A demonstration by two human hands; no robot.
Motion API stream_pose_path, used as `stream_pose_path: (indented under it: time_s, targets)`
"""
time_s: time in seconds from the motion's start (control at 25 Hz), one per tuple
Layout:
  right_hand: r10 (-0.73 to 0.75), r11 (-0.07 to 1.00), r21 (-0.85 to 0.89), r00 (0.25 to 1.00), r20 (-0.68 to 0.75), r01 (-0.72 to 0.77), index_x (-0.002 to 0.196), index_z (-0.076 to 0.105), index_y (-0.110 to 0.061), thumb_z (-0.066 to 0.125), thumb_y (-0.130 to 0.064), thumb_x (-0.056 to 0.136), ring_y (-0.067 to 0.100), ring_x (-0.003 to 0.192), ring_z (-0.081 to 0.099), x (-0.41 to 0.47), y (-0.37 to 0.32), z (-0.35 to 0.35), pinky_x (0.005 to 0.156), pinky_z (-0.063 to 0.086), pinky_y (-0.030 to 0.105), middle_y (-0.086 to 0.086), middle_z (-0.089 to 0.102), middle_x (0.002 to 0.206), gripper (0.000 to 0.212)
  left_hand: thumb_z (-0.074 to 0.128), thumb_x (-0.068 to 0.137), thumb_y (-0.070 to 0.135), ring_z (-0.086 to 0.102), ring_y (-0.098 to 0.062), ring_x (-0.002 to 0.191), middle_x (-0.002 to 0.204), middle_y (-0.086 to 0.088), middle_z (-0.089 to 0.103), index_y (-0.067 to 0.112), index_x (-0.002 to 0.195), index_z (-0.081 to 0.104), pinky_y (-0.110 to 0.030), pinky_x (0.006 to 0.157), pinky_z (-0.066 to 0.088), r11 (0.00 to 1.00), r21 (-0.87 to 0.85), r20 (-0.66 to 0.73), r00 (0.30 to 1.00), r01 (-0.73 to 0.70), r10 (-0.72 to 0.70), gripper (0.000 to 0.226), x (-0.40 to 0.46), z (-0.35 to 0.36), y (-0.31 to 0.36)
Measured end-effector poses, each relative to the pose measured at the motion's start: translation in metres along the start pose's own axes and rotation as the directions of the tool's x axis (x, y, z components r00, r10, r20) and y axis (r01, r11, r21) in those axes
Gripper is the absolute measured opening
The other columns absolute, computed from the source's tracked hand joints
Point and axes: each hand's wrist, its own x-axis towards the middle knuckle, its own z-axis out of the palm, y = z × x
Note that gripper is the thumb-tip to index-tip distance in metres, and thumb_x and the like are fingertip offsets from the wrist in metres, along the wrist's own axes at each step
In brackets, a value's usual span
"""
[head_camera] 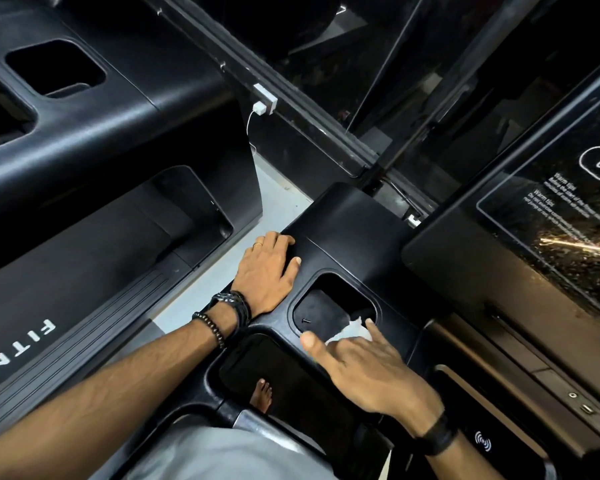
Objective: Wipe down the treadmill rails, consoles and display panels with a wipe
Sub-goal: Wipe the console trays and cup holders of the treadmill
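Black moulded plastic fills the head view: the console of a treadmill, with a cup-holder pocket sunk into it. The right hand presses a white wipe under spread fingers at the pocket's near right rim; whether they pinch it I cannot tell. The left hand lies flat, steadying on the console's left edge. Console cleaning seems under way; next the wipe likely sweeps inside the pocket, round a small screw. The display panel glows at right, a second treadmill stands left across pale floor.
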Motion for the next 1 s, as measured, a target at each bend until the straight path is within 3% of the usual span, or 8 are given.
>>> stream_pose_path:
  time_s: [0.12, 0.28, 0.32, 0.44, 0.48, 0.64, 0.84, 1.0]
  targets:
    - [-0.014, 0.993, -0.117, 1.000, 0.006, 0.014, 0.086, 0.070, -0.008, -0.010, -0.081, 0.082, 0.007, 0.130, 0.046, 0.018, 0.007, 0.013, 0.120, -0.023, 0.041, 0.007, 0.068, 0.107, 0.108, 0.034, 0.095, 0.046, 0.048, -0.024, 0.111, 0.123, -0.003, 0.051, 0.015, 0.131, 0.052, -0.040, 0.096, 0.041, 1.000, -0.010, 0.006, 1.000, -0.004, 0.004, 0.050, 0.000, -0.001, 0.000]
    - [-0.085, 0.995, -0.047, 0.996, -0.018, 0.084, 0.062, 0.051, -0.011, -0.008, -0.083, 0.080, -0.002, 0.086, 0.056, 0.003, 0.011, -0.004, 0.121, -0.021, 0.037, 0.003, 0.058, 0.071, 0.094, 0.033, 0.095, 0.047, 0.048, -0.024, 0.113, 0.125, -0.003, 0.051, 0.015, 0.131, 0.052, -0.040, 0.096, 0.040, 1.000, -0.008, 0.014, 1.000, -0.004, 0.004, 0.051, -0.001, -0.002, 0.001]
    - [-0.091, 0.995, -0.053, 0.996, -0.015, 0.091, 0.063, 0.052, -0.012, -0.006, -0.082, 0.081, -0.003, 0.091, 0.057, 0.003, 0.012, -0.007, 0.121, -0.022, 0.036, 0.002, 0.060, 0.074, 0.093, 0.033, 0.095, 0.047, 0.048, -0.024, 0.113, 0.125, -0.003, 0.051, 0.015, 0.131, 0.051, -0.040, 0.096, 0.040, 1.000, -0.008, 0.012, 1.000, 0.002, -0.002, 0.052, -0.001, -0.002, 0.000]
    - [-0.054, 0.993, -0.102, 0.998, 0.012, 0.055, 0.086, 0.069, -0.009, -0.004, -0.079, 0.085, 0.003, 0.134, 0.043, 0.016, 0.017, -0.004, 0.115, -0.030, 0.034, 0.003, 0.067, 0.113, 0.102, 0.033, 0.095, 0.047, 0.048, -0.024, 0.112, 0.124, -0.003, 0.051, 0.015, 0.131, 0.051, -0.040, 0.096, 0.041, 1.000, -0.005, 0.011, 1.000, 0.006, -0.006, 0.052, -0.001, -0.002, -0.001]
    - [-0.048, 0.992, -0.117, 0.999, -0.001, 0.048, 0.090, 0.069, -0.008, -0.003, -0.079, 0.087, 0.004, 0.133, 0.044, 0.019, 0.016, -0.002, 0.114, -0.031, 0.034, 0.004, 0.067, 0.112, 0.101, 0.033, 0.095, 0.047, 0.048, -0.024, 0.112, 0.124, -0.003, 0.051, 0.015, 0.131, 0.051, -0.040, 0.096, 0.041, 1.000, -0.008, 0.015, 1.000, 0.001, -0.001, 0.052, -0.001, -0.002, 0.000]
    - [-0.109, 0.986, -0.136, 0.992, -0.065, 0.100, 0.069, 0.057, -0.010, -0.002, -0.080, 0.086, 0.002, 0.088, 0.054, 0.012, 0.017, -0.008, 0.122, -0.017, 0.035, -0.003, 0.057, 0.070, 0.093, 0.032, 0.095, 0.046, 0.048, -0.024, 0.112, 0.125, -0.003, 0.051, 0.015, 0.132, 0.051, -0.040, 0.096, 0.041, 1.000, -0.001, 0.018, 1.000, 0.002, -0.002, 0.052, -0.001, -0.004, 0.002]
    - [-0.094, 0.974, -0.214, 0.991, -0.094, 0.072, 0.088, 0.065, -0.012, 0.004, -0.077, 0.090, 0.010, 0.123, 0.055, 0.024, 0.022, -0.005, 0.123, -0.017, 0.038, 0.004, 0.069, 0.095, 0.090, 0.032, 0.095, 0.046, 0.048, -0.023, 0.111, 0.125, -0.003, 0.051, 0.015, 0.132, 0.051, -0.041, 0.097, 0.042, 1.000, -0.012, 0.015, 1.000, -0.001, 0.001, 0.052, -0.003, -0.004, 0.000]
    - [-0.181, 0.953, -0.270, 0.973, -0.145, 0.137, 0.074, 0.061, -0.012, -0.005, -0.082, 0.084, 0.005, 0.100, 0.062, 0.011, 0.025, -0.012, 0.119, -0.021, 0.032, -0.002, 0.063, 0.073, 0.096, 0.031, 0.095, 0.047, 0.048, -0.023, 0.111, 0.125, -0.002, 0.051, 0.015, 0.131, 0.051, -0.041, 0.096, 0.042, 1.000, -0.006, 0.023, 1.000, 0.006, -0.006, 0.052, -0.003, -0.005, 0.001]
